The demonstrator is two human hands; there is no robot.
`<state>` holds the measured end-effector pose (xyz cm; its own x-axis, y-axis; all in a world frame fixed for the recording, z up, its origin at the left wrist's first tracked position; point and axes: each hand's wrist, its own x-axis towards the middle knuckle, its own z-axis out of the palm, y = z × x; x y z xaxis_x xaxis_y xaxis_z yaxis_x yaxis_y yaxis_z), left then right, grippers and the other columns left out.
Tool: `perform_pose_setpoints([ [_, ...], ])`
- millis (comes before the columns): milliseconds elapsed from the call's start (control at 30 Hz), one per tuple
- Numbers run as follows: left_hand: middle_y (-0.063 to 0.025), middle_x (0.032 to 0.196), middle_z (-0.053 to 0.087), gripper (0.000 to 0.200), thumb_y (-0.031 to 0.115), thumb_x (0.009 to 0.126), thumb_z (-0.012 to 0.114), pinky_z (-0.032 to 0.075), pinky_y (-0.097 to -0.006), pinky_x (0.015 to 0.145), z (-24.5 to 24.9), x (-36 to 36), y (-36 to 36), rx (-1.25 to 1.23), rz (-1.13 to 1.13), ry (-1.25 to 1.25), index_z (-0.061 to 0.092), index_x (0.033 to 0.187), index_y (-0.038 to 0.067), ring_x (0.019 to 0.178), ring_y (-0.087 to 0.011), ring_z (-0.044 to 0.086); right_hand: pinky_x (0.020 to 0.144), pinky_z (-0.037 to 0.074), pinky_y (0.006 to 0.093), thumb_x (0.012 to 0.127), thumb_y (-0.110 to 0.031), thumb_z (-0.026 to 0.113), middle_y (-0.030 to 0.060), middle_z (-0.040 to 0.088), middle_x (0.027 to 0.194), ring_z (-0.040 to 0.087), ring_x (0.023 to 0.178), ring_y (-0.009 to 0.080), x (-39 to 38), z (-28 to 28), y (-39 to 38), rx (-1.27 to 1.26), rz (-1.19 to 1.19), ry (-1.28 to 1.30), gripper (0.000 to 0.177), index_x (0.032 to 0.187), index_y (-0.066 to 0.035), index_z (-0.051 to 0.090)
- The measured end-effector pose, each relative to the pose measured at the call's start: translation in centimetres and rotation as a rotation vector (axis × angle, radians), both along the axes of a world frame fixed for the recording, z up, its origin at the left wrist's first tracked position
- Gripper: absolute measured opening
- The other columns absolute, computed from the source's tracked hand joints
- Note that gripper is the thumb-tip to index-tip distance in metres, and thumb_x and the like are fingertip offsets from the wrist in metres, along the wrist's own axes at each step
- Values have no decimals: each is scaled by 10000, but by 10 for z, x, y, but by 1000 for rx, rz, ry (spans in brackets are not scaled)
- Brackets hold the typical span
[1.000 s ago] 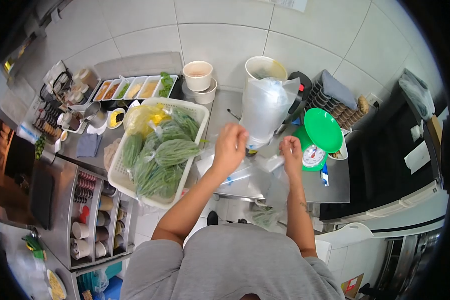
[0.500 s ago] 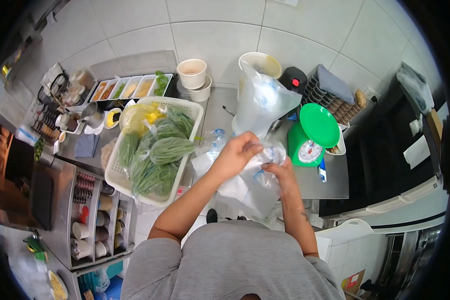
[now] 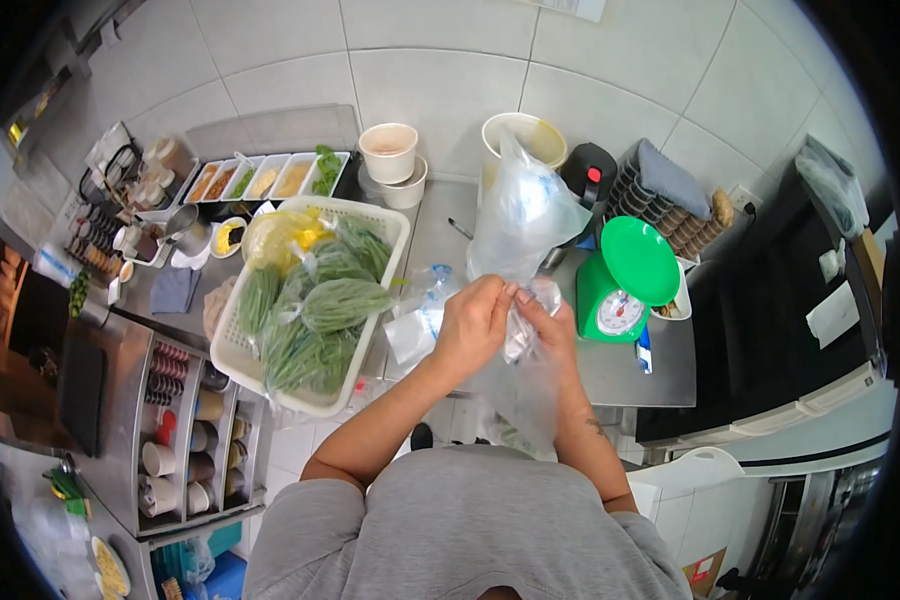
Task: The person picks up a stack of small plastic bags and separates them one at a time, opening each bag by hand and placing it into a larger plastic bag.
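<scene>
My left hand (image 3: 475, 322) and my right hand (image 3: 548, 325) meet at the front edge of the counter, fingertips pinched close together. Between them is a clear plastic bag (image 3: 523, 390), gathered at its top and hanging down in front of my shirt. What lies in its lower end is hard to make out. Just left of my left hand, more clear plastic with a white sheet (image 3: 413, 335) lies on the counter. Behind my hands stands a bundle of clear plastic bags (image 3: 526, 215), propped against a white bucket (image 3: 548, 142).
A white basket (image 3: 398, 232) on the left holds bagged green vegetables (image 3: 320, 320). To the right is a green dial scale (image 3: 610, 300). Stacked tubs (image 3: 390, 150) and a tray of small food containers (image 3: 270, 178) line the wall. A pen (image 3: 460, 228) lies on the counter.
My hands have come together, and the plastic bag, spread out between them before, now hangs narrow and gathered below the fingers. The view has shifted slightly.
</scene>
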<state>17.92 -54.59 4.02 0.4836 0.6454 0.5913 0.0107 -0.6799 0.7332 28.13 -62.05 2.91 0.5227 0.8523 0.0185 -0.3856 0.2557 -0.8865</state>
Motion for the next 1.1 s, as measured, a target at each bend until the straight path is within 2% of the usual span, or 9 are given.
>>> perform_pose_setpoints([
  [167, -104, 649, 495, 256, 141, 923, 499, 391, -341, 536, 15, -6, 4, 98, 37, -107, 493, 720, -15, 605, -234, 522, 725, 456, 238, 828, -202, 657, 33, 619, 927, 573, 817, 92, 4, 21, -7, 15, 93, 52, 304, 1045, 2, 591],
  [367, -15, 687, 538, 200, 182, 915, 526, 399, -257, 504, 56, -19, 20, -980, -705, -636, 549, 791, 27, 568, -106, 485, 753, 482, 277, 842, -405, 613, 58, 623, 953, 593, 861, 138, 13, 5, -15, 98, 240, 214, 464, 1062, 3, 585],
  [467, -26, 702, 548, 177, 184, 911, 531, 386, -218, 492, 57, -30, 46, -1042, -872, -552, 567, 876, 14, 551, -77, 467, 779, 488, 295, 862, -425, 576, 76, 604, 1012, 585, 902, 154, 10, 44, -28, 197, 211, 403, 476, 1092, -8, 569],
  [500, -18, 701, 544, 176, 183, 910, 530, 380, -214, 486, 64, -32, 50, -892, -836, -402, 569, 885, 13, 543, -69, 460, 796, 488, 302, 876, -405, 565, 83, 591, 1044, 579, 919, 159, 12, 57, -29, 218, 202, 514, 455, 1108, -14, 560],
  [600, 8, 697, 531, 172, 183, 907, 528, 362, -205, 472, 98, -30, 55, -497, -631, -86, 574, 905, 17, 524, -53, 438, 804, 480, 299, 888, -329, 560, 80, 588, 1048, 579, 913, 154, 28, 57, -9, 275, -323, -278, 387, 1112, -13, 559],
  [733, 43, 674, 505, 164, 213, 901, 526, 341, -210, 446, 121, 20, 86, -331, -345, -127, 588, 913, 61, 507, -47, 413, 793, 471, 274, 868, -176, 569, 60, 591, 1056, 579, 908, 149, 42, 111, 18, 114, -108, -682, 285, 1099, -9, 574],
  [900, 15, 658, 536, 206, 216, 873, 524, 351, -233, 419, 43, 60, 132, -673, -231, 307, 630, 978, 74, 513, -63, 443, 770, 466, 255, 848, -114, 565, 56, 618, 1007, 585, 883, 140, 75, -1, 50, -185, -223, -477, 244, 1063, 0, 592],
  [967, -142, 610, 569, 172, 142, 844, 453, 432, -365, 476, -5, 64, 133, -510, -128, 423, 549, 805, 4, 475, -222, 517, 760, 464, 247, 841, -88, 563, 54, 628, 987, 588, 873, 136, 75, -21, 55, -275, -233, -331, 231, 1049, 3, 599],
  [1100, -198, 630, 558, 154, 125, 822, 464, 448, -413, 585, -74, 67, 128, -443, 2, 202, 542, 795, -5, 614, -325, 568, 733, 474, 301, 839, -108, 548, 119, 656, 895, 624, 822, 232, 75, -59, 73, -131, -255, -262, 203, 998, 7, 597],
])
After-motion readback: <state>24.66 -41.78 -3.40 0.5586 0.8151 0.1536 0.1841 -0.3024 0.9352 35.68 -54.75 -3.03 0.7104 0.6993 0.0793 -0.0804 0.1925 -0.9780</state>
